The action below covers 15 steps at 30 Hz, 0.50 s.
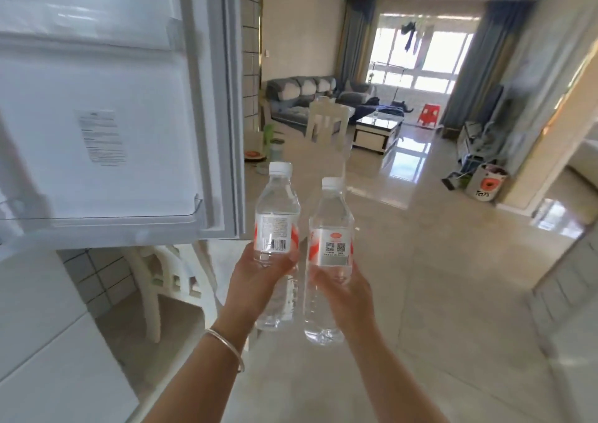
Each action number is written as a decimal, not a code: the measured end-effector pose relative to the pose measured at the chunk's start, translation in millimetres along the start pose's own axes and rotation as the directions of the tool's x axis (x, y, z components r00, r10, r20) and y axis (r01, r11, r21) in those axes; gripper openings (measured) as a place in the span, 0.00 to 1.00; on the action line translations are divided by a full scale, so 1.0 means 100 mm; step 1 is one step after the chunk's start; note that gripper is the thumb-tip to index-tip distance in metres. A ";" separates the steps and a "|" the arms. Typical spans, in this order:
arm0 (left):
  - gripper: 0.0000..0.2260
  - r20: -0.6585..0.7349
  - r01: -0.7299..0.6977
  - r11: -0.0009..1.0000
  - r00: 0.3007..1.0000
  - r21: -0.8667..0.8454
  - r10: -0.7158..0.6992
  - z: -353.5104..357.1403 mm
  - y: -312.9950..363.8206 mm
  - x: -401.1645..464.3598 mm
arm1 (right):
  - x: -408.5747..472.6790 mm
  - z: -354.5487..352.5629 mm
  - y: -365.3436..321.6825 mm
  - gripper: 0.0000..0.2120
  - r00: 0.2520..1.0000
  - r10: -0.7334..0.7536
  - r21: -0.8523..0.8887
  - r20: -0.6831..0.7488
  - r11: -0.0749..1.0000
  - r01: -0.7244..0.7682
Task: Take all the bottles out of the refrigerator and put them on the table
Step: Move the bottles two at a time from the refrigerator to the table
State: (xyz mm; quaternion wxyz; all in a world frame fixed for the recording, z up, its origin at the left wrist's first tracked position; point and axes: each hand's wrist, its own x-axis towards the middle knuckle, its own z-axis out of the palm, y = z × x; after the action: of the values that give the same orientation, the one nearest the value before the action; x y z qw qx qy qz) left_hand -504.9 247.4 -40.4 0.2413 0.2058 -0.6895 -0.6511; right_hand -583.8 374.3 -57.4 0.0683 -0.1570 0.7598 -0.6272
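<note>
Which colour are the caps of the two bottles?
Both caps are white, seen best in the head view.

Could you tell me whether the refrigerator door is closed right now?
No, the refrigerator door stands open at left, its inner lining and shelf facing the camera.

Glossy tiled floor [453, 260], grey sofa [301, 95], bright curtained window [420, 57].

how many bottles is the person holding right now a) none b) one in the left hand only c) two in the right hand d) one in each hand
d: the left hand grips one bottle and the right hand grips another bottle, both upright and capped.
</note>
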 end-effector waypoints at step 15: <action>0.20 0.034 0.022 1.000 0.999 -0.013 -0.021 1.29 -0.11 2.12 | 2.32 -0.53 0.38 0.18 0.995 0.003 -0.024 -0.103 1.000 -0.005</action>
State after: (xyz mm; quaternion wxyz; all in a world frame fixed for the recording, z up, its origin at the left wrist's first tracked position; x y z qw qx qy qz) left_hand -752.0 222.8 -42.4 0.2239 0.2005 -0.6869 -0.6617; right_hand -823.6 354.9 -62.3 0.0284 -0.1238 0.7702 -0.6251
